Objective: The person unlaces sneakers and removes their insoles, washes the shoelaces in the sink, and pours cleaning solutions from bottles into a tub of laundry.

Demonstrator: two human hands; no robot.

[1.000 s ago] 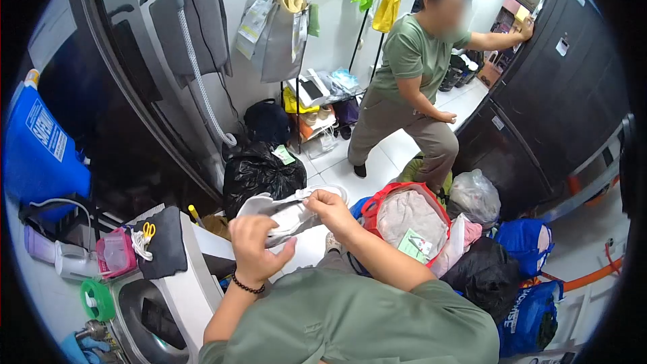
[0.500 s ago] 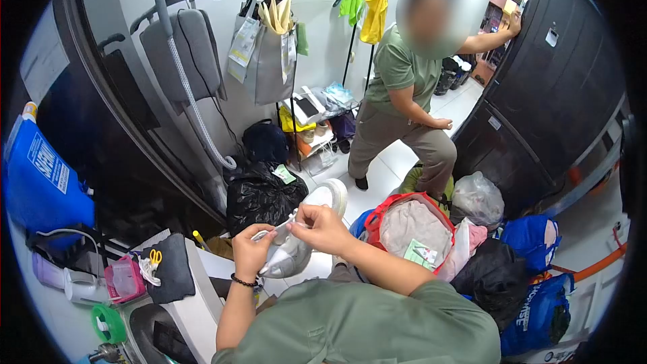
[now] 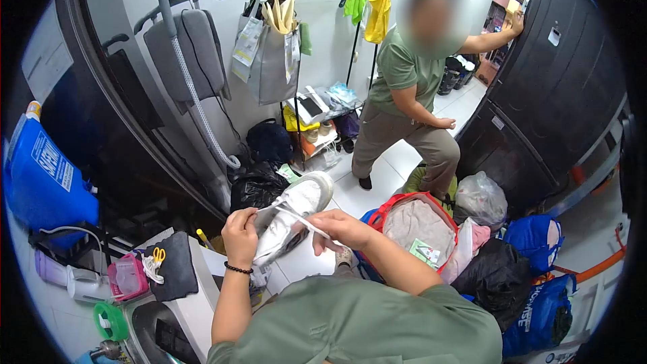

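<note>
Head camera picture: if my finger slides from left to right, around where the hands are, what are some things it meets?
Blue jug → pink container → yellow-handled scissors → left hand → white shoe → right hand → red bag → clear plastic bag → blue bag.

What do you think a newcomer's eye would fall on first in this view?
Probably the white shoe in the lower middle, with the left hand at its side and a pale strip running across it to the right hand. Next might come the red-rimmed bag on the floor to the right, and the co-worker behind it, one arm stretched to the large black cabinet.
</note>
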